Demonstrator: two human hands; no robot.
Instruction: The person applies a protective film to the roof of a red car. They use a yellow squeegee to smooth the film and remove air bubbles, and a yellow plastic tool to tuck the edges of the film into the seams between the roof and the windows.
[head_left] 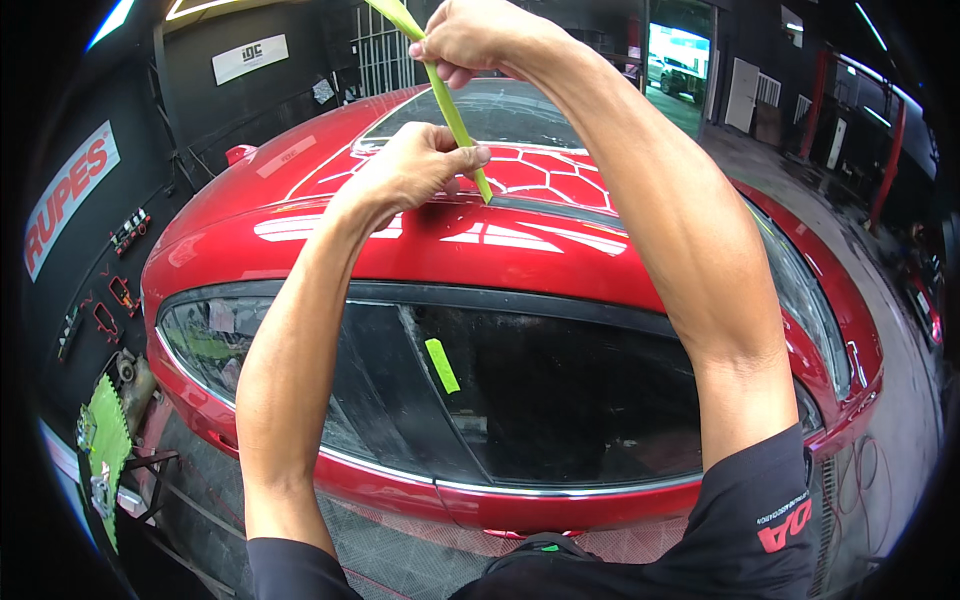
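A long yellow-green tape strip [447, 100] runs diagonally from the top edge down to a dark trim strip [545, 207] along the glossy red car roof [300, 228]. My left hand [430, 160] pinches the strip low down, just above the roof. Higher up, my right hand [465, 45] grips it between thumb and fingers. Below the roof edge, a short piece of green tape [442, 366] is stuck on the dark side window [560, 390]. Whether the lower end of the long strip is stuck to the trim I cannot tell.
Dark walls with a white sign [250, 60] surround the car. At the left are a metal stand [150, 470] and a green cloth [112, 450]. A red post [887, 170] stands at the right, and a red hose [860, 480] lies on the floor.
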